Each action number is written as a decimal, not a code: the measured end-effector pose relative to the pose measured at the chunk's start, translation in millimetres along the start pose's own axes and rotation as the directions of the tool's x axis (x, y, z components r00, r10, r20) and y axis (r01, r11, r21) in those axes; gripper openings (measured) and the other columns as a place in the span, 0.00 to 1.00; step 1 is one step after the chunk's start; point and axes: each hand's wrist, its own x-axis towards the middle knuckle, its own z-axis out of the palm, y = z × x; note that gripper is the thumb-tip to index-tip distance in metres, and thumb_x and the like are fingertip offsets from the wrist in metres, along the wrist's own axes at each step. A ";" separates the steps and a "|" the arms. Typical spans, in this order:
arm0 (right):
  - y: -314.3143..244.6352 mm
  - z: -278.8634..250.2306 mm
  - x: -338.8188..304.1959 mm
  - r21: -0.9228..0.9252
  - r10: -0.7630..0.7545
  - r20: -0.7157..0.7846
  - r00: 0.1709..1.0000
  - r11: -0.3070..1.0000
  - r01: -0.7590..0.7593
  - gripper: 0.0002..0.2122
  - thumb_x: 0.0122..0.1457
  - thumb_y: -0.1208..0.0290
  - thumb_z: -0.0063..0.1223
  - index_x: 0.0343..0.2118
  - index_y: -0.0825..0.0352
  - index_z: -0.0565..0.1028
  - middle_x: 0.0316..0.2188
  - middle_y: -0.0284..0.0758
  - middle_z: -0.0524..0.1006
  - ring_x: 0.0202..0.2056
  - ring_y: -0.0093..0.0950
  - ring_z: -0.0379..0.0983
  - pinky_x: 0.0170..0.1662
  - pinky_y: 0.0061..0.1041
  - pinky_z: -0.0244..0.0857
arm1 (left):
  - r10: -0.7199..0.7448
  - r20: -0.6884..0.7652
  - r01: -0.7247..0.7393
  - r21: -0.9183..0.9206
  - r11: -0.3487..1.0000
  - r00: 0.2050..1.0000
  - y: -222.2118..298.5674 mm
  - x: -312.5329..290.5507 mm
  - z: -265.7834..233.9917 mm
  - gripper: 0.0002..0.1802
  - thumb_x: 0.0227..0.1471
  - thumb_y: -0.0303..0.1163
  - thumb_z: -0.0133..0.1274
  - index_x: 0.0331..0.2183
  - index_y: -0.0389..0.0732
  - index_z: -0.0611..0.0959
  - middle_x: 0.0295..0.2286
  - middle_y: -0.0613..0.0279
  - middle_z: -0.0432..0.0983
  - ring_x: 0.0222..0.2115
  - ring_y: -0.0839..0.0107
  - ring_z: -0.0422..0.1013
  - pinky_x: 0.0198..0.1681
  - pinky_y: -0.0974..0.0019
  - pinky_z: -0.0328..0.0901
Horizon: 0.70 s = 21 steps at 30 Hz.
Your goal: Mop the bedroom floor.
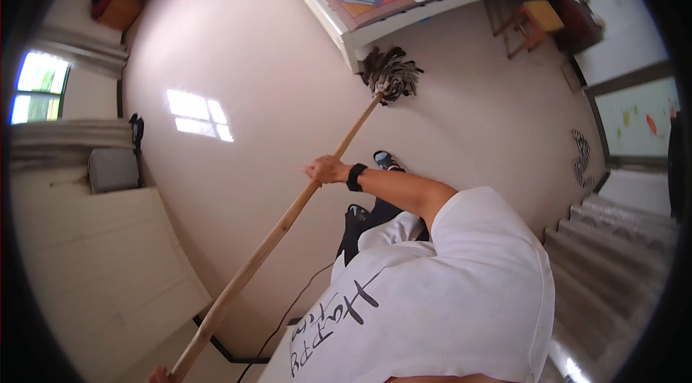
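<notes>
A string mop with a long wooden handle (282, 228) slants from the lower left up toward the bed. Its dark grey-brown mop head (393, 76) lies on the floor, against the foot of the bed's near corner. My right hand (328, 169), with a black band on the wrist, is wrapped round the handle about midway along. Down at the lower left edge, my left hand (160, 375) grips the handle's upper end; only part of it shows.
A bed (346, 40) with a brown mat stands ahead. To its right is a wooden stool (535, 24). A pale cabinet (144, 239) carrying a grey box (114, 169) is at the left. A dark cable (288, 314) runs along the floor near me. A striped cloth-like item (581, 158) lies at the right.
</notes>
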 end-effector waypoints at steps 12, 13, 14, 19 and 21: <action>29.0 -10.8 -84.6 0.061 0.207 -0.239 0.949 0.978 -0.198 0.23 0.55 0.57 0.30 0.12 0.68 0.69 0.13 0.44 0.70 0.21 0.42 0.68 0.35 0.38 0.59 | 0.008 0.224 -0.088 0.351 0.932 0.974 0.0 69.7 71.4 0.20 0.47 0.44 0.46 0.20 0.37 0.80 0.14 0.58 0.71 0.09 0.68 0.62 0.15 0.64 0.56; 46.4 -19.2 -94.3 0.024 0.231 -0.323 0.918 0.972 -0.236 0.23 0.54 0.57 0.31 0.11 0.68 0.69 0.12 0.44 0.70 0.20 0.43 0.68 0.35 0.40 0.59 | 0.033 0.255 -0.132 0.384 0.914 0.966 8.8 68.5 91.1 0.20 0.47 0.44 0.45 0.20 0.37 0.79 0.13 0.58 0.70 0.09 0.68 0.62 0.15 0.63 0.56; 68.1 -32.6 -106.3 -0.040 0.224 -0.366 0.903 0.966 -0.256 0.23 0.54 0.57 0.31 0.10 0.67 0.69 0.12 0.43 0.70 0.20 0.42 0.68 0.35 0.40 0.59 | 0.158 0.244 -0.232 0.312 0.921 0.957 20.4 63.9 113.1 0.19 0.46 0.44 0.47 0.17 0.38 0.78 0.10 0.57 0.68 0.09 0.67 0.61 0.14 0.63 0.55; 163.9 -116.0 -187.8 -0.170 0.409 -0.534 0.740 0.806 -0.568 0.23 0.54 0.60 0.31 0.08 0.66 0.69 0.11 0.39 0.71 0.22 0.38 0.69 0.35 0.36 0.58 | 0.425 0.284 -0.464 0.083 0.882 0.860 130.0 50.2 202.1 0.23 0.49 0.41 0.44 0.14 0.32 0.74 0.11 0.53 0.68 0.11 0.64 0.64 0.15 0.63 0.56; 186.4 -145.7 -230.4 -0.205 0.397 -0.606 0.689 0.759 -0.618 0.22 0.55 0.62 0.28 0.11 0.66 0.70 0.14 0.39 0.72 0.25 0.37 0.69 0.36 0.36 0.58 | 0.535 0.290 -0.543 -0.061 0.838 0.793 187.7 48.3 215.5 0.19 0.49 0.38 0.46 0.16 0.32 0.74 0.10 0.53 0.66 0.09 0.67 0.64 0.13 0.66 0.55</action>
